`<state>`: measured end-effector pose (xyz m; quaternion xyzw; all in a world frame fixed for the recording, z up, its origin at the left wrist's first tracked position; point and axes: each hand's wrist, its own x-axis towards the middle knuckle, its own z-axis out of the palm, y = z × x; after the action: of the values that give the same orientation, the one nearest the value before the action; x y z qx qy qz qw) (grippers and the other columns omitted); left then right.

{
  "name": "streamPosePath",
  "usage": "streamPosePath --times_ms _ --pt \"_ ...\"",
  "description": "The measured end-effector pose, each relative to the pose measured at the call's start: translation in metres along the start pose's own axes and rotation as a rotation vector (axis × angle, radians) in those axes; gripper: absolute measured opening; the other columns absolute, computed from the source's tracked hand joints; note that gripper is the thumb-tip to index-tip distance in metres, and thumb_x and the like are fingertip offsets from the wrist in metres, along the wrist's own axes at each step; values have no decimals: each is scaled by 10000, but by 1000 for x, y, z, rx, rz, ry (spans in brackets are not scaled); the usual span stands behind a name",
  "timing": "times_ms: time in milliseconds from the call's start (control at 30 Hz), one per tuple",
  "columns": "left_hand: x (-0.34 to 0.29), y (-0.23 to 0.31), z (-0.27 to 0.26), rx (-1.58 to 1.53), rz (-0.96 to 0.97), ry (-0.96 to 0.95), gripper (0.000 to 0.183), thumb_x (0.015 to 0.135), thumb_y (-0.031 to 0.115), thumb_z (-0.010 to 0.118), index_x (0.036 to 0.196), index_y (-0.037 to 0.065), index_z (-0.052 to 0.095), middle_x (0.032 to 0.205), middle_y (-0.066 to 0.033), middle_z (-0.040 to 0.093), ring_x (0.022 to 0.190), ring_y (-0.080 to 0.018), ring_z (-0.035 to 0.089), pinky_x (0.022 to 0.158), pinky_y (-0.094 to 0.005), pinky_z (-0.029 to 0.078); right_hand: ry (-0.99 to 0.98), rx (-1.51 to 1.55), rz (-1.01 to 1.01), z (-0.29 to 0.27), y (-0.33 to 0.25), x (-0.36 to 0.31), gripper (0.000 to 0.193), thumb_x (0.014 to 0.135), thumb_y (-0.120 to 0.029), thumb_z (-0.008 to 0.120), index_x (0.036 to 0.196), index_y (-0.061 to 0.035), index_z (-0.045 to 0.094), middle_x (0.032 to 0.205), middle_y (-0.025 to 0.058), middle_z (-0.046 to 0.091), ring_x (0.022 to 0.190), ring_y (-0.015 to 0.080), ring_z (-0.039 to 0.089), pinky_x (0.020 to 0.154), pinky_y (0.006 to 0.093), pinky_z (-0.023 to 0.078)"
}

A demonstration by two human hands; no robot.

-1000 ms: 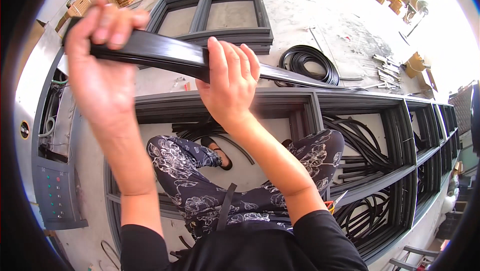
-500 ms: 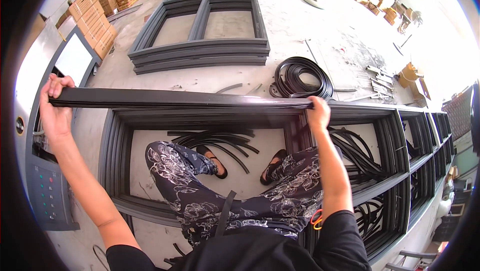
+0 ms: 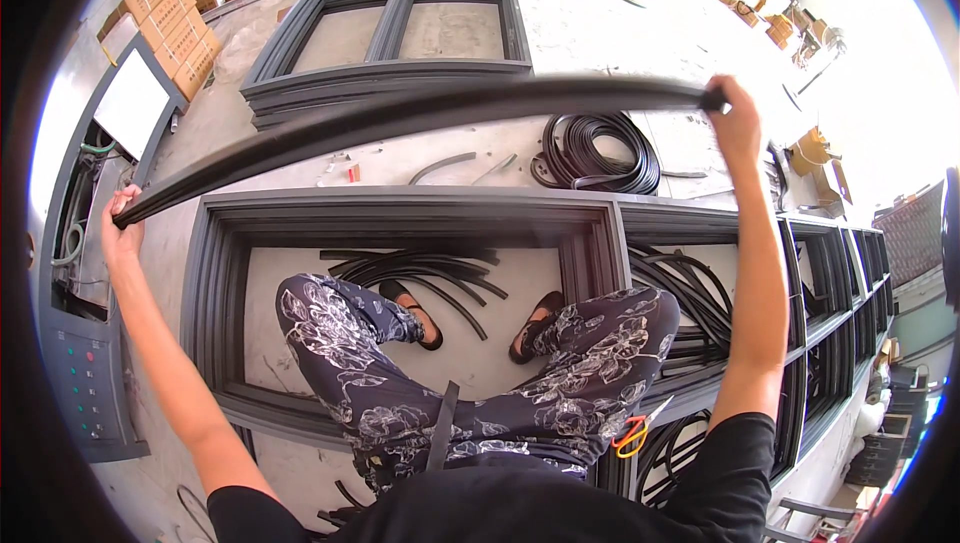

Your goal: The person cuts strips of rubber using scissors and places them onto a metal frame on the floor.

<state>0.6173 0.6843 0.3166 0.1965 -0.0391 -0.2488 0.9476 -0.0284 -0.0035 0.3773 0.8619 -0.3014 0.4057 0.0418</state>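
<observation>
A long bundle of black rubber strips (image 3: 420, 115) stretches between my hands, bowed upward in the middle and slanting up to the right. My left hand (image 3: 124, 231) is closed around its lower left end. My right hand (image 3: 738, 123) grips the other end, raised higher and farther right. Below the bundle lies a stack of dark grey frames (image 3: 420, 205), and my feet stand inside one opening. Cut black strips (image 3: 440, 278) lie on the floor within that opening. More black strips (image 3: 685, 303) fill the opening to its right.
A black coil of strip (image 3: 600, 158) lies beyond the frames. Farther back stands another frame stack (image 3: 390, 78). Scissors with orange handles (image 3: 630, 436) rest beside my right thigh. A grey control cabinet (image 3: 90, 383) is at left, cardboard boxes (image 3: 175, 28) behind it.
My right hand has moved up and to the right, lifting its end of the bundle. My left hand has dropped slightly. The bundle went from nearly level to slanted and bowed.
</observation>
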Motion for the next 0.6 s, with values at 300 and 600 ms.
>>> streamPosePath --times_ms 300,600 --pt "35 3 -130 302 188 545 203 825 49 478 636 77 410 544 -7 366 461 -142 368 732 -391 493 -639 103 -100 136 -20 -163 260 702 -176 733 852 -68 550 769 131 614 782 349 611 704 440 478" --pt "2 -276 -106 1311 -108 1019 811 666 438 824 1248 -27 503 1187 -163 590 1030 -313 591 912 -513 454 -663 36 -79 124 -36 -151 276 696 -177 739 858 -64 545 822 103 613 823 323 610 715 428 493"
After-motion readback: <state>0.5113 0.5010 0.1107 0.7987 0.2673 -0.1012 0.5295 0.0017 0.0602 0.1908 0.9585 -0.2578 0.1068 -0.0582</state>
